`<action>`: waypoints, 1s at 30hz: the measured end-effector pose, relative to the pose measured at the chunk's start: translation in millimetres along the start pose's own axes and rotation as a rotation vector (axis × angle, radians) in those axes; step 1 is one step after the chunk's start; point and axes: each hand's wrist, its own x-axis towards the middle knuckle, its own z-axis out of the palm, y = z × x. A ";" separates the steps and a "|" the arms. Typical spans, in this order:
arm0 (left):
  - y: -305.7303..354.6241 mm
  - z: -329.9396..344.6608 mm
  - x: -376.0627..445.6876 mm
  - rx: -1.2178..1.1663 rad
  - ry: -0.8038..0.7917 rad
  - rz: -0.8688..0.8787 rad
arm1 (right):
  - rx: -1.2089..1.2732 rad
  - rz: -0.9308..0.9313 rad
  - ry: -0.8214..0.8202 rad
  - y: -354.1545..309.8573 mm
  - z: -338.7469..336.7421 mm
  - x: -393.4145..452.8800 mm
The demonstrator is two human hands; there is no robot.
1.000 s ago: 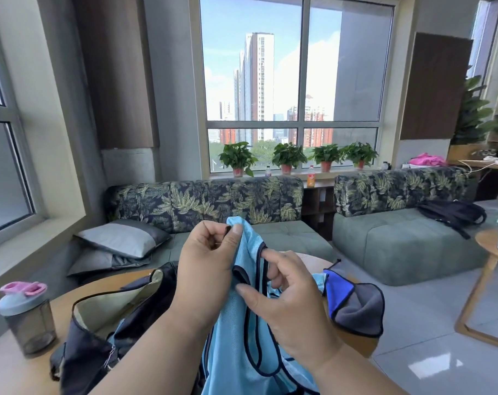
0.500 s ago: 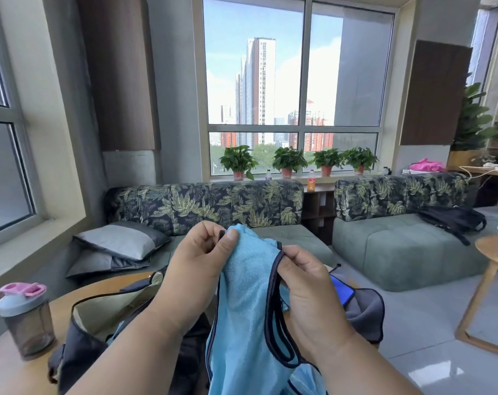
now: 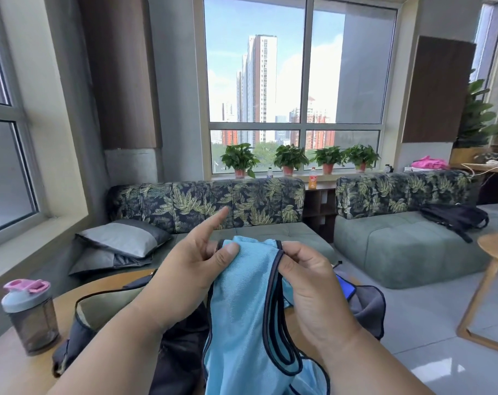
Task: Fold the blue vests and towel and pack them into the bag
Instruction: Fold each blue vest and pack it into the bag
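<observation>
A light blue vest [image 3: 242, 309] with dark trim hangs in front of me, held up by its top edge. My left hand [image 3: 190, 269] pinches the left part of that edge between thumb and fingers, index finger pointing outward. My right hand [image 3: 313, 289] grips the right shoulder strap. Below on the round wooden table [image 3: 20, 366], a dark bag [image 3: 99, 317] with a beige lining lies open on the left. A grey towel with blue inside [image 3: 367, 306] lies on the table to the right, partly hidden by my right hand.
A shaker bottle [image 3: 28, 315] with a pink lid stands at the table's left. Leaf-patterned green sofas [image 3: 208, 206] sit behind, one with a black backpack [image 3: 455, 218]. A second wooden table [image 3: 492, 258] stands at the right over tiled floor.
Both hands have spread the vest's top edge wider and lowered it slightly. My left index finger has lifted off the cloth and points outward.
</observation>
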 end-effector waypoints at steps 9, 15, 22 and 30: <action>8.6 -17.1 -2.9 0.369 -0.092 0.034 | -0.015 0.005 -0.035 -0.4 -12.7 5.8; 17.8 -12.7 -4.9 0.533 0.084 0.090 | -0.066 0.001 -0.014 3.5 -16.1 4.6; 19.8 -2.5 -7.4 0.474 0.125 0.136 | -0.048 -0.001 0.017 7.7 -19.0 6.0; -2.1 30.8 -7.3 -0.424 0.217 -0.103 | -0.130 -0.014 0.086 13.0 -16.9 1.9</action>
